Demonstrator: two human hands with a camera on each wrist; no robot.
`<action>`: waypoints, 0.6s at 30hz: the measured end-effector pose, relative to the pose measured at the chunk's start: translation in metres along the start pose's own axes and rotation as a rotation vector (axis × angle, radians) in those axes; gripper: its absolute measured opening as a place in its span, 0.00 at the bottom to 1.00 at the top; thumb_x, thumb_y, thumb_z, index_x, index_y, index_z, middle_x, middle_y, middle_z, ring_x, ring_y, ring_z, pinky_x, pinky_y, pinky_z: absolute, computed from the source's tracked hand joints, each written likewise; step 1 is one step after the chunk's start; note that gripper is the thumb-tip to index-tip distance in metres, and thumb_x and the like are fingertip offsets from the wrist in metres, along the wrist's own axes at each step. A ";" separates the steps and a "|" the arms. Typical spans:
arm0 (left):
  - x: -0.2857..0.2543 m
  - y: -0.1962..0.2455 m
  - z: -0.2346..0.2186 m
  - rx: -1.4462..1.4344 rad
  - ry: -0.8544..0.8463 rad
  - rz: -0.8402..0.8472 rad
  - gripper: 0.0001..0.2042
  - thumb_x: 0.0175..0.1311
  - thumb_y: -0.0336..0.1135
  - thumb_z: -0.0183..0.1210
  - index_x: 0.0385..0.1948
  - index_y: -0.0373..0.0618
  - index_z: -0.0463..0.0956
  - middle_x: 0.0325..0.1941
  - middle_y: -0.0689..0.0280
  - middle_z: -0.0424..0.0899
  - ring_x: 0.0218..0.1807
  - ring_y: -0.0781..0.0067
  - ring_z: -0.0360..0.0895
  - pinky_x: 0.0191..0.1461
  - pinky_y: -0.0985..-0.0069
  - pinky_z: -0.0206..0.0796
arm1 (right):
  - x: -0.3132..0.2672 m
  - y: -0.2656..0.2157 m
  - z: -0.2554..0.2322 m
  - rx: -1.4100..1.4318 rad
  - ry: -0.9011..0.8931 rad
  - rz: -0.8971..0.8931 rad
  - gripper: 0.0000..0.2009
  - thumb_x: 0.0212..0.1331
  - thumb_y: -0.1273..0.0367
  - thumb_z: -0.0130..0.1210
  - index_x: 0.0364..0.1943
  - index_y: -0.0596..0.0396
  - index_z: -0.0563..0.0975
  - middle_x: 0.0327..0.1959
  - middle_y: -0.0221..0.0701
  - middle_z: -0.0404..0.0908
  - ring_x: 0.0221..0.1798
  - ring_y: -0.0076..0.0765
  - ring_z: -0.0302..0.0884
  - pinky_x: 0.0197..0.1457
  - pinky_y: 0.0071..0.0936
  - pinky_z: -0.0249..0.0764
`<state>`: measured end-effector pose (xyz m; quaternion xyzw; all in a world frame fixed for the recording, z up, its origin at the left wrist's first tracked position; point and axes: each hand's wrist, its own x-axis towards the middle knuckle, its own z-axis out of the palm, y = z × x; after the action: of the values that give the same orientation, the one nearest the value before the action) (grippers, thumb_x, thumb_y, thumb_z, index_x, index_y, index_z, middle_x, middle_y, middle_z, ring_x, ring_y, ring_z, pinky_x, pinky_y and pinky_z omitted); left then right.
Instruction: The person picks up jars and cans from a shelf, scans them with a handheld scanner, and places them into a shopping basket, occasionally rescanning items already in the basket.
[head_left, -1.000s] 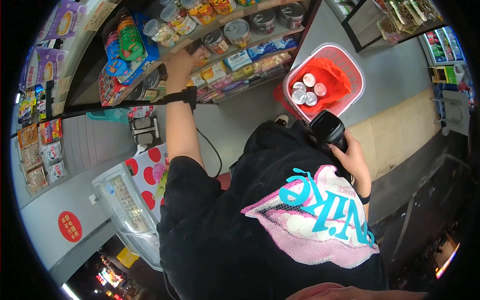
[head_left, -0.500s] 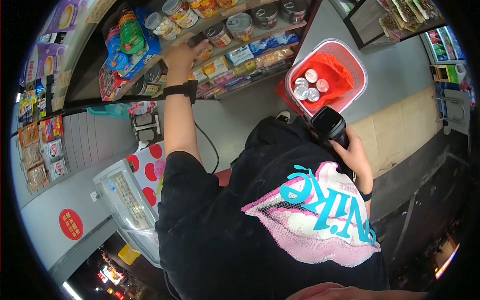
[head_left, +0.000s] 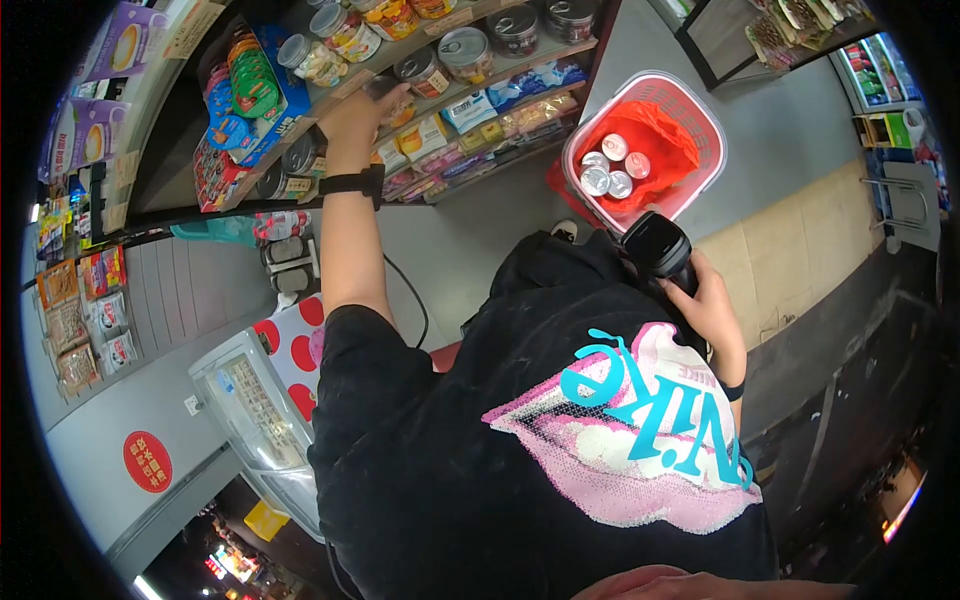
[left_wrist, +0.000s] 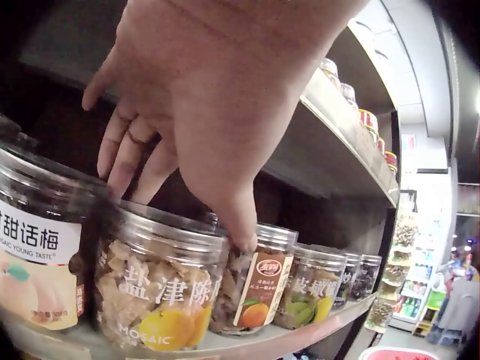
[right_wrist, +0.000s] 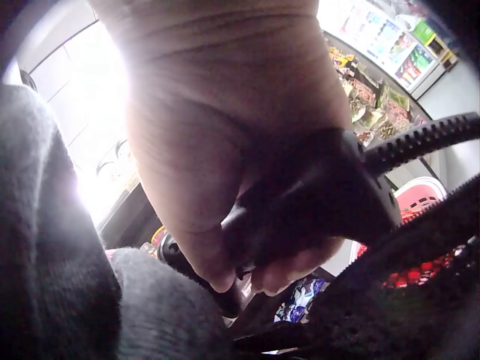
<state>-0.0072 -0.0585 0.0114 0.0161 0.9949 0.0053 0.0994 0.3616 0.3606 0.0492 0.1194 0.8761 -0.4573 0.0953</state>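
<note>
My left hand [left_wrist: 195, 97] reaches over a clear jar of dried fruit [left_wrist: 161, 296] in a shelf row. The thumb lies at the right edge of its lid, and the fingers drop behind the lid, their tips hidden. This jar stands on the shelf, its label showing yellow fruit. A dark-lidded jar [left_wrist: 41, 247] is on its left, and a jar with an orange label [left_wrist: 259, 289] on its right, overlapped by the thumb tip. At waist height, my right hand [head_left: 708, 305] grips a black barcode scanner [head_left: 657, 247] by its handle, head up, pointing toward the basket side.
A pink and white basket [head_left: 722, 150] lined with a red bag stands on the floor with several cans [head_left: 614, 147] inside. Packaged snacks [head_left: 470, 112] fill the lower shelf. A shelf edge [head_left: 400, 48] runs above my left hand. Behind is a chest freezer [head_left: 250, 390].
My left hand stays at the same jar, its index finger now stretched out more. The right hand keeps hold of the scanner. The whole head view has shifted slightly.
</note>
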 end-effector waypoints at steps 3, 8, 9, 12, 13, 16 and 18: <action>0.003 -0.001 0.001 -0.020 -0.002 0.039 0.48 0.55 0.80 0.53 0.66 0.45 0.72 0.70 0.50 0.73 0.69 0.49 0.71 0.72 0.61 0.60 | -0.002 -0.001 -0.001 -0.009 0.010 0.012 0.17 0.55 0.68 0.67 0.42 0.63 0.73 0.31 0.49 0.77 0.33 0.51 0.75 0.42 0.39 0.72; 0.003 0.001 -0.002 -0.010 -0.091 0.012 0.50 0.55 0.81 0.52 0.66 0.42 0.72 0.69 0.49 0.74 0.69 0.49 0.71 0.72 0.60 0.60 | -0.006 0.002 0.000 -0.019 0.016 0.021 0.17 0.55 0.68 0.67 0.42 0.63 0.73 0.31 0.49 0.77 0.33 0.51 0.75 0.42 0.39 0.72; -0.002 0.003 -0.002 0.024 0.019 0.046 0.50 0.55 0.81 0.52 0.65 0.40 0.72 0.67 0.48 0.75 0.67 0.49 0.73 0.70 0.59 0.63 | -0.006 0.001 0.000 -0.018 0.018 0.022 0.17 0.55 0.68 0.67 0.42 0.63 0.73 0.31 0.49 0.77 0.33 0.51 0.75 0.42 0.39 0.72; -0.017 0.019 -0.015 0.059 0.042 0.056 0.50 0.55 0.80 0.53 0.63 0.37 0.73 0.62 0.45 0.79 0.63 0.47 0.77 0.66 0.58 0.67 | -0.008 0.000 -0.002 -0.024 0.020 0.044 0.17 0.56 0.68 0.67 0.42 0.63 0.73 0.31 0.49 0.78 0.33 0.51 0.75 0.42 0.39 0.72; -0.021 0.025 -0.021 0.059 -0.047 0.027 0.49 0.56 0.79 0.54 0.62 0.36 0.74 0.59 0.44 0.81 0.60 0.46 0.79 0.63 0.57 0.70 | -0.008 0.000 -0.002 -0.017 0.021 0.041 0.17 0.56 0.68 0.67 0.42 0.63 0.73 0.31 0.49 0.78 0.33 0.50 0.75 0.42 0.39 0.72; -0.009 0.017 0.017 0.028 0.411 0.290 0.45 0.56 0.76 0.58 0.56 0.35 0.78 0.51 0.44 0.85 0.53 0.45 0.83 0.57 0.57 0.74 | -0.008 0.001 -0.001 -0.005 0.017 0.035 0.17 0.56 0.68 0.67 0.43 0.63 0.73 0.31 0.49 0.78 0.34 0.50 0.76 0.42 0.39 0.73; 0.003 0.022 0.031 -0.011 0.489 0.335 0.43 0.56 0.75 0.59 0.53 0.36 0.79 0.49 0.45 0.86 0.51 0.45 0.84 0.56 0.57 0.75 | -0.007 0.000 -0.001 -0.001 0.011 0.024 0.17 0.56 0.68 0.67 0.43 0.63 0.73 0.31 0.49 0.77 0.34 0.49 0.76 0.42 0.39 0.73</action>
<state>-0.0028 -0.0366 -0.0196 0.1778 0.9728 0.0306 -0.1452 0.3681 0.3605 0.0516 0.1324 0.8754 -0.4549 0.0960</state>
